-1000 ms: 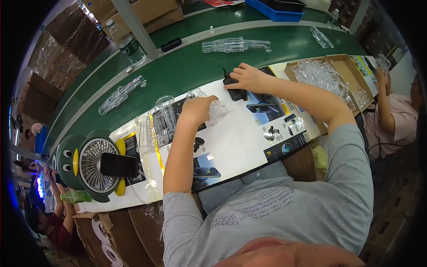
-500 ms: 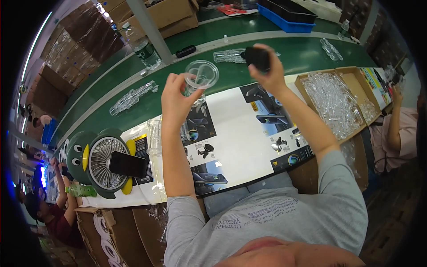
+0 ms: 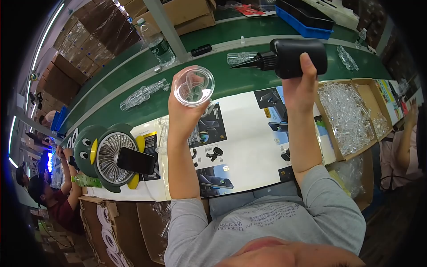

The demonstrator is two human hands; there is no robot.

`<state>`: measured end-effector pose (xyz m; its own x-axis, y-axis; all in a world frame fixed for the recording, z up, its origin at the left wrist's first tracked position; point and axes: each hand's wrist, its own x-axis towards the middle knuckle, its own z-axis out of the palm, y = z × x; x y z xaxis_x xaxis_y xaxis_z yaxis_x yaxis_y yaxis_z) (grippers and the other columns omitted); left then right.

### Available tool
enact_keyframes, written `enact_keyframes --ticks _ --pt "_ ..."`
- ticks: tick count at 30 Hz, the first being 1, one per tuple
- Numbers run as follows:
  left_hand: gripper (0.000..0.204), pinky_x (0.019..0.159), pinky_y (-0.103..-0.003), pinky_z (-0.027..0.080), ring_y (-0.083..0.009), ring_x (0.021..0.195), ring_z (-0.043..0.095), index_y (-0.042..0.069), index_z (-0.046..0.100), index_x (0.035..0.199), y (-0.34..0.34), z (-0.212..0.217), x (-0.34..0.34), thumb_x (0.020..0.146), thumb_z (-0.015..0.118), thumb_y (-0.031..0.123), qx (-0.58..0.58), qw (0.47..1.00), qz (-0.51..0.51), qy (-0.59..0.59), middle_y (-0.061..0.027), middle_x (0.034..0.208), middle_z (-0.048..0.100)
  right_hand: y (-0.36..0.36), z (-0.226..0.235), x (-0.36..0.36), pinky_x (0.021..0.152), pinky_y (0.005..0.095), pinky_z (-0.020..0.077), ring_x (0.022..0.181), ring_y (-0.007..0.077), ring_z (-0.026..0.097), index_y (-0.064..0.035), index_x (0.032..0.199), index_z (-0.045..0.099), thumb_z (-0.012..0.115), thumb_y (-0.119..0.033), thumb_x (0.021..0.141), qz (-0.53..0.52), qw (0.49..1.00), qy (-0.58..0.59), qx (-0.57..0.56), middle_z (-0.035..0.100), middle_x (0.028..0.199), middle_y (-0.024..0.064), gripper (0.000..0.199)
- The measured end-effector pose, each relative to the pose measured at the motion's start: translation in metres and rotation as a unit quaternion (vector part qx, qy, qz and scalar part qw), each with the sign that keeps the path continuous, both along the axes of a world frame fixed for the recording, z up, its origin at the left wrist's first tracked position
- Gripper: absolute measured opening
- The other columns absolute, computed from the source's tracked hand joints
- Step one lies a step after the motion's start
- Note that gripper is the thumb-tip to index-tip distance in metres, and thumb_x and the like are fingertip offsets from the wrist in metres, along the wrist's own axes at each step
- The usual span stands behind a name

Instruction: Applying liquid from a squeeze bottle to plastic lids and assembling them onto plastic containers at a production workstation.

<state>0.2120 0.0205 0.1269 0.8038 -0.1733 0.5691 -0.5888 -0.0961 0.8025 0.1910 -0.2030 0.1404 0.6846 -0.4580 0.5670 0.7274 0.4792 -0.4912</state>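
Observation:
My left hand [image 3: 183,116] is closed around a clear plastic cup-like piece [image 3: 194,86] with a wide round rim, its opening turned up toward me. In my right hand [image 3: 300,91] is a black squeeze bottle [image 3: 304,58] with a ribbed collar. The bottle lies sideways, its thin pointed nozzle aimed left toward the cup-like piece, with a gap between them. Behind the nozzle, a clear ribbed plastic piece [image 3: 240,58] lies on the green bench [image 3: 213,73]. A similar clear piece [image 3: 143,95] rests left of my left hand, and another [image 3: 347,58] at the far right.
A printed white sheet [image 3: 249,147] covers the near worktop. On the left are a penguin-shaped fan [image 3: 104,155] and a phone [image 3: 135,161]. A carton [image 3: 378,99] of small clear parts is on the right; a water bottle [image 3: 159,48] stands behind. Other people sit at both sides.
My right hand has turned the black bottle so its nozzle shows and points left. My left hand has tilted the clear piece, so its inside faces me more. The view has shifted slightly.

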Motion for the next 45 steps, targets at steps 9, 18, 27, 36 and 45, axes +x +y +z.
enact_keyframes --ticks 9,18,27,36,45 --pt "0.055 0.085 -0.027 0.04 -0.0167 0.1 0.05 0.002 0.042 0.12 -0.004 -0.011 0.009 0.068 0.063 0.003 -0.113 0.99 -0.073 0.051 -0.0078 0.107 0.051 0.002 0.005 -0.014 0.08 0.0294 0.0481 0.088 0.0161 0.059 -0.0066 0.101 0.054 0.06 -0.024 0.078 -0.018 0.998 0.035 0.057 0.059 0.094 0.005 0.029" --pt "0.059 0.081 -0.026 0.044 -0.017 0.095 0.054 0.001 0.045 0.116 0.001 -0.005 0.004 0.064 0.074 0.005 -0.09 0.989 -0.083 0.088 -0.0058 0.096 0.052 0.003 0.009 -0.024 0.078 0.031 0.0495 0.084 0.0175 0.061 -0.0044 0.1 0.054 0.058 -0.021 0.078 -0.028 0.999 0.015 0.032 0.06 0.09 0.0074 0.028" --pt "0.055 0.076 -0.028 0.049 -0.0234 0.101 0.055 0.003 0.038 0.109 -0.015 -0.01 0.009 0.066 0.072 0.001 -0.18 0.971 -0.088 0.129 -0.0158 0.111 0.049 -0.001 0.013 -0.019 0.076 0.03 0.0501 0.081 0.0179 0.061 -0.0031 0.097 0.054 0.056 -0.021 0.079 0.05 0.996 0.062 0.028 0.061 0.088 0.0086 0.026" --pt "0.054 0.076 -0.024 0.045 -0.0136 0.089 0.055 0.005 0.048 0.107 -0.02 -0.006 -0.003 0.061 0.077 0.0 -0.082 0.996 0.013 -0.009 -0.0054 0.095 0.057 0.004 0.007 -0.021 0.075 0.0297 0.0501 0.082 0.0164 0.061 -0.003 0.1 0.054 0.053 -0.027 0.081 -0.012 0.999 0.042 -0.007 0.06 0.09 0.0081 0.03" --pt "0.047 0.079 -0.025 0.042 -0.0139 0.09 0.051 0.003 0.052 0.105 -0.025 -0.007 -0.011 0.062 0.072 0.001 -0.077 0.991 0.064 -0.088 -0.0058 0.1 0.05 0.011 0.014 -0.037 0.074 0.0296 0.0503 0.082 0.0167 0.059 -0.0017 0.105 0.051 0.058 -0.021 0.075 -0.092 0.982 0.081 -0.141 0.057 0.091 0.0084 0.037"
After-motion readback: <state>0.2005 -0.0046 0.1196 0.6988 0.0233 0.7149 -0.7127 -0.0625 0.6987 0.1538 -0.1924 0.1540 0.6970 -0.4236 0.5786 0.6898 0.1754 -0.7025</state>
